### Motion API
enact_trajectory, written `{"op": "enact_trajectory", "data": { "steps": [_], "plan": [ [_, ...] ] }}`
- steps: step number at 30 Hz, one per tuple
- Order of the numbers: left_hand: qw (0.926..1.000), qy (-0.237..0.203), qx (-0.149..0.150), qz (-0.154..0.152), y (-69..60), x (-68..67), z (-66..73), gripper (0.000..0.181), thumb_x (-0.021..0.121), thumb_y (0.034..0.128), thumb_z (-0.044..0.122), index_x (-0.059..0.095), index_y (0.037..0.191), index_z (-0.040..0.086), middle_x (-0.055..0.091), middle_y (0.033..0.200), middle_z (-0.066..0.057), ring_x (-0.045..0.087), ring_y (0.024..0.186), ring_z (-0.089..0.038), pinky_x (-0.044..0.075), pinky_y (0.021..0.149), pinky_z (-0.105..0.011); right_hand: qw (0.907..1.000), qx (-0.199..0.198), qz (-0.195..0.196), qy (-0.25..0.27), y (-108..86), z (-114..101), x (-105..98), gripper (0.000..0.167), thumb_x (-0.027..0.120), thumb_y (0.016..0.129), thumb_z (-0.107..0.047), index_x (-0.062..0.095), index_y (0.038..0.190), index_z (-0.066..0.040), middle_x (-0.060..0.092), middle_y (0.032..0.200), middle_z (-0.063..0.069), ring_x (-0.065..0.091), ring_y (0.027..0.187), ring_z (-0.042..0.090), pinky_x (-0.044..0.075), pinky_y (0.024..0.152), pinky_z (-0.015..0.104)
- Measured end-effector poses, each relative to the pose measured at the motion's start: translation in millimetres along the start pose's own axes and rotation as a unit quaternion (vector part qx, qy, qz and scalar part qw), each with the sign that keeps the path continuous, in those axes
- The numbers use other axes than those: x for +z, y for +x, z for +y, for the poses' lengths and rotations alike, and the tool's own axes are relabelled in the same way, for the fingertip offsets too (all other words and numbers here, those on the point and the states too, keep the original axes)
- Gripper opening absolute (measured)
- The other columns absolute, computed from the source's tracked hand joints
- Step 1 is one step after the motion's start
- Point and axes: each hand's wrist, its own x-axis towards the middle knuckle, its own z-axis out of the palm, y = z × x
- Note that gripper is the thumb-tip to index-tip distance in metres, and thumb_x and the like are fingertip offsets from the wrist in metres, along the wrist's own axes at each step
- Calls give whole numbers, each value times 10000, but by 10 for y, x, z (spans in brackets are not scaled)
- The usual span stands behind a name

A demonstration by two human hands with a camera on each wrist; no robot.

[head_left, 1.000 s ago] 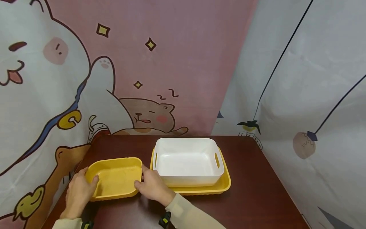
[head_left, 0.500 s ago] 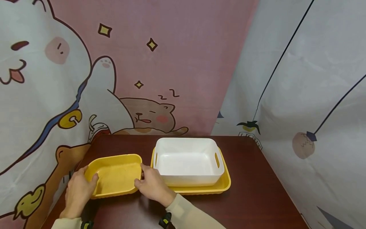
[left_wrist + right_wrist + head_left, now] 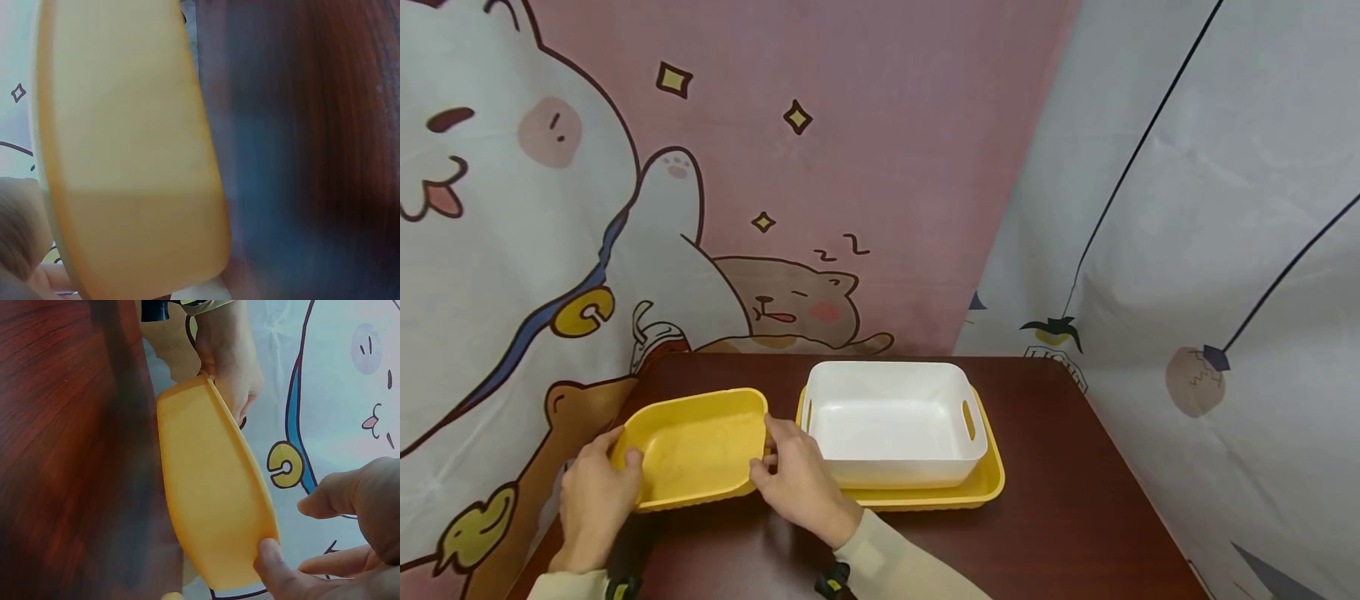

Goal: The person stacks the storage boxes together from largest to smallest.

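A small yellow plastic tray [image 3: 700, 450] is on the left side of the table, tilted with its right end farther back. My left hand [image 3: 597, 492] grips its left end, thumb over the rim and fingers outside. At the opposite end my right hand [image 3: 801, 483] holds the tray by the corner. In the right wrist view one fingertip [image 3: 270, 550] touches the yellow wall, while the thumb stands just above the rim. The left wrist view is filled by the tray's side wall [image 3: 134, 137], with part of a hand behind it.
A white rectangular basket [image 3: 895, 425] with handle slots sits inside a larger yellow tray [image 3: 925, 498], right beside my right hand. Both stand on the dark brown table [image 3: 1060, 517]. Cartoon-printed cloth [image 3: 880, 167] hangs behind and along the sides.
The small tray has shifted slightly back and left, and its right end has risen in the head view. Both hands moved with it. The white basket and larger tray have stayed put.
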Motion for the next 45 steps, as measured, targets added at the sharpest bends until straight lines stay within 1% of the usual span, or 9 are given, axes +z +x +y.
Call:
{"op": "enact_trajectory", "data": {
  "steps": [7,14,20,23,26,30,37,42,45],
  "plan": [
    [9991,-239,153,310,-40,9,55,571,580,1108,204,623,1636,-9,623,1584,-418,573,1384,-675,445,1166,-830,9991,-204,378,-9,-4,-71,-86,673,799,1038,-42,573,1659,82,706,1534,229,774,1065,87,704,899,246],
    [9981,-494,169,324,-79,21,108,558,578,1114,172,624,1638,-14,626,1578,-422,569,1385,-670,445,1143,-816,9978,-298,592,8,0,-75,-152,653,793,1034,-35,592,1644,84,708,1518,225,792,1052,88,706,900,250],
    [9955,-633,457,541,-127,12,128,523,599,1089,105,670,1589,-29,674,1529,-416,621,1302,-658,475,1083,-789,9961,-402,781,40,-1,-86,-224,617,761,1026,-13,621,1621,76,712,1528,231,773,1038,74,695,901,225],
    [9939,-683,558,667,-155,3,150,500,607,1082,87,703,1562,-15,724,1477,-390,681,1201,-599,516,978,-700,9952,-428,870,87,3,-92,-270,604,751,1023,-2,633,1610,75,717,1521,238,767,1035,90,674,907,186],
    [9937,-706,547,683,-173,-4,183,495,611,1093,101,708,1568,0,759,1422,-379,706,1050,-518,550,782,-508,9945,-419,948,178,11,-91,-321,595,748,1018,15,638,1598,88,717,1516,246,788,1078,173,669,918,174],
    [9930,-772,542,713,-206,-6,239,491,613,1104,131,715,1571,20,778,1386,-376,709,947,-457,459,594,-279,9937,-347,1030,255,17,-82,-394,596,759,1004,33,646,1587,94,716,1518,241,802,1118,260,676,914,188],
    [9888,-939,771,866,-271,17,343,459,642,1099,139,758,1534,52,812,1310,-359,718,889,-443,414,549,-246,9924,-238,1165,309,26,-51,-532,590,781,988,60,669,1566,93,707,1551,234,796,1130,304,694,887,221],
    [9857,-1097,964,836,-312,46,450,449,661,1102,121,756,1534,42,830,1240,-357,674,663,-276,451,468,-223,9910,-244,1291,269,20,-15,-636,555,773,985,80,697,1534,97,707,1576,227,808,1166,337,687,872,204],
    [9845,-1168,1065,759,-343,72,504,444,678,1101,108,759,1534,48,839,1231,-341,627,588,-154,475,470,-195,9898,-271,1379,223,11,11,-694,535,764,981,96,707,1513,111,713,1572,232,814,1170,350,694,862,220]
  ]
}}
